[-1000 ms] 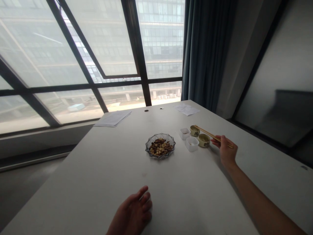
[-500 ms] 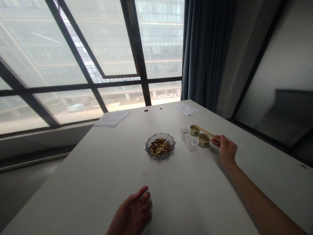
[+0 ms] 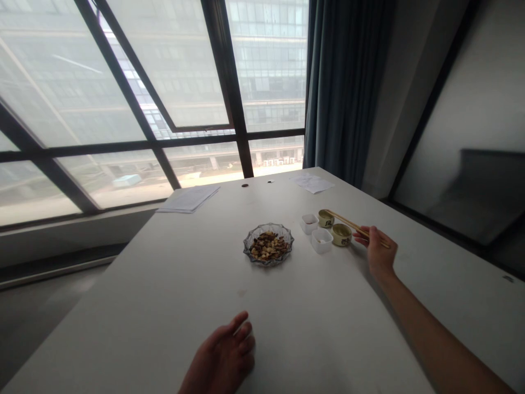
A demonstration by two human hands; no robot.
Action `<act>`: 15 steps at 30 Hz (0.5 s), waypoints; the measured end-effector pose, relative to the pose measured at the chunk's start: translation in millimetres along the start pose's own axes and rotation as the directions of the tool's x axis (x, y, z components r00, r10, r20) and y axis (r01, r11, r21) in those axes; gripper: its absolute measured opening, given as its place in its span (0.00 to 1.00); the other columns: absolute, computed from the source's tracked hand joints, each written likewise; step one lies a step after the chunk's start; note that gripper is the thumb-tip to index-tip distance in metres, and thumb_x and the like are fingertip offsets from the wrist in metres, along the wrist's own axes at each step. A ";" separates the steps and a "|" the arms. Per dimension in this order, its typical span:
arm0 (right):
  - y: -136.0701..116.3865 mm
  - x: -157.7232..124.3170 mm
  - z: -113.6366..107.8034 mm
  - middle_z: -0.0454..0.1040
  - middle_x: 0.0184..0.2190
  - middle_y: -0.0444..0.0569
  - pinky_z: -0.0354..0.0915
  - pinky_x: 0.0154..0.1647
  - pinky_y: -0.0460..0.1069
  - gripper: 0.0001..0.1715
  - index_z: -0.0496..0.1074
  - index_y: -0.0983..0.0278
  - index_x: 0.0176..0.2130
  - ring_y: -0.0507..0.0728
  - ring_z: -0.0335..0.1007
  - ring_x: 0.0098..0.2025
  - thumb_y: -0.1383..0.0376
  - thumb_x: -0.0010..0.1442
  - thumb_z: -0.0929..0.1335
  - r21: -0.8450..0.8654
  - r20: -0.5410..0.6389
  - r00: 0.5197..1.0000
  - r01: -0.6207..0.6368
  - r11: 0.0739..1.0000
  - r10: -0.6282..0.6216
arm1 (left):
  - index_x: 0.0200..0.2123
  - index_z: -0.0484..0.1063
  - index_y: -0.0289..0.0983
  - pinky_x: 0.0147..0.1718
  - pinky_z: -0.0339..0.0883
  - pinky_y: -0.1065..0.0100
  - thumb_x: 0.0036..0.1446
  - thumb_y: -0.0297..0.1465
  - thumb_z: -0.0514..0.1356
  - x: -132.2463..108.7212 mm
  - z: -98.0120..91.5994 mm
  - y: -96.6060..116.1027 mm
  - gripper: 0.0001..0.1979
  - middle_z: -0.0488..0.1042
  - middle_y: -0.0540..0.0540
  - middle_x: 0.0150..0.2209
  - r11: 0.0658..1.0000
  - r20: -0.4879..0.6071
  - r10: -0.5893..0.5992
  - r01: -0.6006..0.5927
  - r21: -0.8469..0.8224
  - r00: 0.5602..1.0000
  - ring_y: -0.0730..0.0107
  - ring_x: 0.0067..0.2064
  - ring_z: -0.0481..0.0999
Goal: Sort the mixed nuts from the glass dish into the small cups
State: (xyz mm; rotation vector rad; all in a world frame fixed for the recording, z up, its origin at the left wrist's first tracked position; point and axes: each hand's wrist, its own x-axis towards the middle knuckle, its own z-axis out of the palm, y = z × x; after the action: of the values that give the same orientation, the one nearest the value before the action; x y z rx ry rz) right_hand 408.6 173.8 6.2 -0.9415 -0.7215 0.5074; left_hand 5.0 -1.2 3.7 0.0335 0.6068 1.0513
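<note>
My right hand grips a pair of wooden chopsticks. Their tips reach to the far green cup, which bears a dark character; whether they hold anything is too small to tell. Nearer my fingers is a second green cup. Two small translucent plastic tubs, a far tub and a near tub, stand to the left of the cups with small contents. My left hand rests on its side, loosely curled, thumb apart, holding nothing. Beyond it sits a scalloped glass bowl of mixed nuts or dried pieces.
Everything stands on a white table. Stacked papers lie at the far left, a loose sheet at the far right. A small dark disc is near the back edge. Windows and a blue curtain rise behind.
</note>
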 end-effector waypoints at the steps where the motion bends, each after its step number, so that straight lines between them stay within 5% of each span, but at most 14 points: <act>1: -1.4 -1.0 1.3 0.81 0.30 0.52 0.78 0.30 0.49 0.27 0.80 0.69 0.35 0.57 0.81 0.28 0.46 0.57 0.75 -0.003 0.003 1.000 0.004 1.000 -0.004 | 0.41 0.73 0.35 0.26 0.58 0.70 0.49 0.25 0.71 0.3 -0.7 0.0 0.16 0.71 0.51 0.32 1.000 0.002 0.001 -0.001 0.000 1.000 0.72 0.29 0.67; 7: -20.3 -20.2 19.4 0.81 0.32 0.54 0.78 0.31 0.52 0.25 0.80 0.69 0.36 0.59 0.81 0.29 0.48 0.60 0.73 -0.013 0.086 0.996 0.031 0.999 -0.030 | 0.41 0.73 0.35 0.26 0.58 0.70 0.51 0.24 0.70 1.4 -2.7 0.7 0.14 0.70 0.52 0.31 1.000 0.015 -0.005 0.005 0.000 1.000 0.72 0.29 0.67; 15: -31.6 -68.7 49.9 0.82 0.28 0.54 0.78 0.29 0.52 0.25 0.81 0.68 0.37 0.60 0.81 0.29 0.48 0.62 0.72 -0.021 0.359 0.932 -0.049 0.999 0.053 | 0.41 0.74 0.35 0.26 0.57 0.69 0.50 0.24 0.70 0.0 -2.3 0.0 0.14 0.70 0.51 0.30 1.000 0.005 -0.010 0.010 -0.005 1.000 0.72 0.28 0.66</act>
State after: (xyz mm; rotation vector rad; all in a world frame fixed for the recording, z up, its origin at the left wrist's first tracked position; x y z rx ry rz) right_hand 328.5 138.7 30.1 -0.8892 -1.0333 0.7335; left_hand 3.9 -1.8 1.8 0.0286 0.5998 1.0426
